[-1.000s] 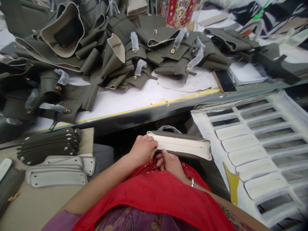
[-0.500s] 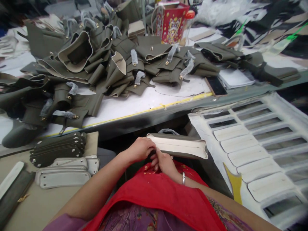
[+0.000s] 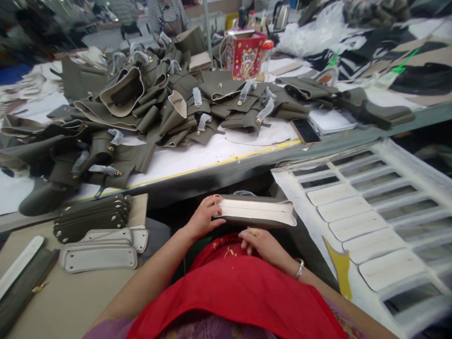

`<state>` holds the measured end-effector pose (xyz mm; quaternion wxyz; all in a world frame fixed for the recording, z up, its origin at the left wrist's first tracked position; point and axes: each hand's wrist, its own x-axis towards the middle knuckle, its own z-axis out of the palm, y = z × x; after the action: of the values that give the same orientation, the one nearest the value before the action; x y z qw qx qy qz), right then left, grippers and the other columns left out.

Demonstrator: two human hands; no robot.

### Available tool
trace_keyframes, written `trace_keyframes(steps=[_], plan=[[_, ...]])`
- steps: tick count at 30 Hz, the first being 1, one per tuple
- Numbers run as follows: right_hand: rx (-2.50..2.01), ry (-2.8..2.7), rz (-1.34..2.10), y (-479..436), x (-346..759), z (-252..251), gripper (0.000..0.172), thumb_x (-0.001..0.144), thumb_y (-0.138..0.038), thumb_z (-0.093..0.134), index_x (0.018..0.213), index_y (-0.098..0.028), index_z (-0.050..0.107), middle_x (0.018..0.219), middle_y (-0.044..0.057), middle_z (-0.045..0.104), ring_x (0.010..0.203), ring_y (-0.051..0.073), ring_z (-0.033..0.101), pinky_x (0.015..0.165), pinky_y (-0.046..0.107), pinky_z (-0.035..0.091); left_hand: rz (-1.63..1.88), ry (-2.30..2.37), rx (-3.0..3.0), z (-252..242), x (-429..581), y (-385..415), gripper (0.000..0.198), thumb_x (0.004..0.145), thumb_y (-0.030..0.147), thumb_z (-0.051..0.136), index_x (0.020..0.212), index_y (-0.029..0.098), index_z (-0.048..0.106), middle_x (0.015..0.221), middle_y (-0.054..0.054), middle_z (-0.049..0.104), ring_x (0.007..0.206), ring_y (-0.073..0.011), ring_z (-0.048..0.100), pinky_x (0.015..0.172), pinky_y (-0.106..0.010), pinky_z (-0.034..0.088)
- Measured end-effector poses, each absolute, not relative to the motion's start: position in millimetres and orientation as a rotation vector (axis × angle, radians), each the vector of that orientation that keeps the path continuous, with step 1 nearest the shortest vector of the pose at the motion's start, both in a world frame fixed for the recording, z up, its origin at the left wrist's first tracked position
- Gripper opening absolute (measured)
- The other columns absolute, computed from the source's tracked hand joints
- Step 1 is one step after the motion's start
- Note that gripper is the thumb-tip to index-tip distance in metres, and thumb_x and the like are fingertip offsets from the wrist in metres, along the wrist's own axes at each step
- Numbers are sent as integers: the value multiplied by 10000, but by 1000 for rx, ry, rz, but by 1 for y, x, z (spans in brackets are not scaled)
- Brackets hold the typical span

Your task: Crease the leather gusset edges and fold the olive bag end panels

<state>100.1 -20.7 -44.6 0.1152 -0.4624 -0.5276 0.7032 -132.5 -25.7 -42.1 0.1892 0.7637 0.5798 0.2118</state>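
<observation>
From where I stand, a bag, pale side up, is mid-frame, its left end pinched by the left hand; the right hand curls just below, its grip unclear. Probably steadying; next calls for firm hold.

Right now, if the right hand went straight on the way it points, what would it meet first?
Probably the left hand, around its thumb: the right hand points leftward and slightly forward, roughly at it. Depth is unclear from this one view, so it might pass underneath.
</observation>
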Motion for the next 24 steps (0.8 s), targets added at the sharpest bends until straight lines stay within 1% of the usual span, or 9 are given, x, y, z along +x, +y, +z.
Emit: trace_keyframes(steps=[3,5,6,8,10,13,15,18,24], plan=[[-1421,-1549,1963,-22,149,-53,336,826,-457,517,774,-142,619,686,17,654,510,91,539,514,205,387,607,1640,2111,-44,-129,-25,120,792,301,620,763,185,605,1253,-88,517,1207,-233,451,1013,-433,386],[-1642,-1638,1772,-24,194,-61,343,846,-455,483,789,-149,625,688,18,656,535,106,563,534,218,412,574,1658,2149,-45,-130,-25,144,813,330,577,772,192,593,1239,-92,522,1181,-242,471,1007,-425,394],[-1816,-1681,1608,-25,220,-65,341,855,-447,469,786,-154,629,684,18,655,551,116,575,555,229,425,557,1691,2172,-46,-131,-24,157,810,352,573,838,199,595,1231,-101,525,1163,-250,484,1003,-431,397],[-2189,-1689,1212,-30,271,-73,306,869,-397,456,827,-159,644,731,38,663,644,148,609,638,262,446,531,1738,2256,-50,-131,-19,344,789,415,585,1051,193,565,1242,-133,516,1137,-280,501,989,-452,403],[-2449,-1605,909,-36,315,-83,270,864,-329,476,967,-140,640,893,100,667,838,199,623,762,304,436,498,1765,2379,-52,-126,-12,492,783,465,569,1183,185,515,1336,-157,454,1187,-321,468,1017,-502,355],[-2638,-1527,757,-42,357,-103,416,818,-320,566,1156,-78,564,1127,215,587,1053,277,561,870,344,395,367,1675,2520,-47,-102,-2,561,789,499,536,1252,186,488,1370,-153,447,1228,-340,442,1053,-534,288],[-2696,-1531,799,-42,368,-118,490,753,-348,651,1141,-59,567,1106,242,590,1032,308,574,837,351,413,269,1549,2543,-41,-77,5,599,779,502,552,1267,161,481,1332,-162,491,1219,-322,459,1048,-488,318],[-2735,-1546,897,-36,373,-134,490,665,-299,730,1065,-54,587,1007,243,627,935,322,616,724,338,446,244,1440,2534,-35,-37,18,684,747,483,615,1297,115,443,1368,-192,445,1257,-310,420,1054,-441,322],[-2696,-1602,1031,-22,380,-142,229,644,-211,706,837,-113,631,773,153,649,713,254,638,547,282,431,154,1393,2457,-30,17,42,862,674,539,681,1338,78,381,1361,-224,435,1255,-317,416,1051,-452,311]])
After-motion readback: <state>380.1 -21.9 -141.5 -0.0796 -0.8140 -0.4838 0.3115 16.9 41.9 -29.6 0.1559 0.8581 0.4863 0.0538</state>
